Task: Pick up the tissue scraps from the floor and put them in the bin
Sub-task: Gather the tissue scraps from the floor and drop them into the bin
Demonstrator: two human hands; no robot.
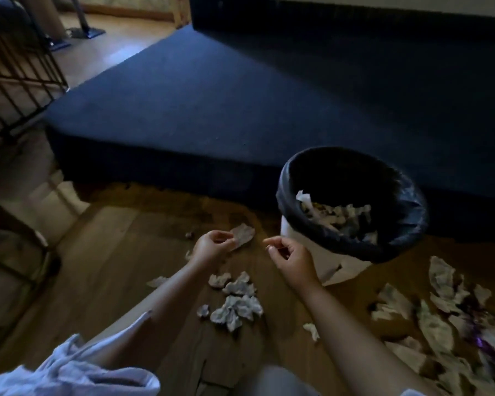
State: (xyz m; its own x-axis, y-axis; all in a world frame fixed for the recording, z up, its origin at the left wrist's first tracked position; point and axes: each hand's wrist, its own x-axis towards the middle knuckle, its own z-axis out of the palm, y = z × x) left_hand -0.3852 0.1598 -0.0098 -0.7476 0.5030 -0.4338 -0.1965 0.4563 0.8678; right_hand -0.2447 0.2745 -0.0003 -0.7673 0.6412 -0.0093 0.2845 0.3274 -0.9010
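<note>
A white bin (303,254) lined with a black bag (409,227) stands on the wooden floor, with several crumpled tissues (337,215) inside. My left hand (212,248) pinches a flat tissue scrap (243,234) just above the floor, left of the bin. My right hand (290,257) hovers beside the bin's near wall, fingers curled and apart, holding nothing that I can see. A cluster of crumpled tissue scraps (235,301) lies between my forearms. Many more scraps (437,315) are strewn at the right.
A low dark blue platform (240,95) runs behind the bin. A black wire rack (15,72) stands at the far left, with dark furniture (9,252) below it. A small scrap (312,330) and another (157,281) lie apart on the floor.
</note>
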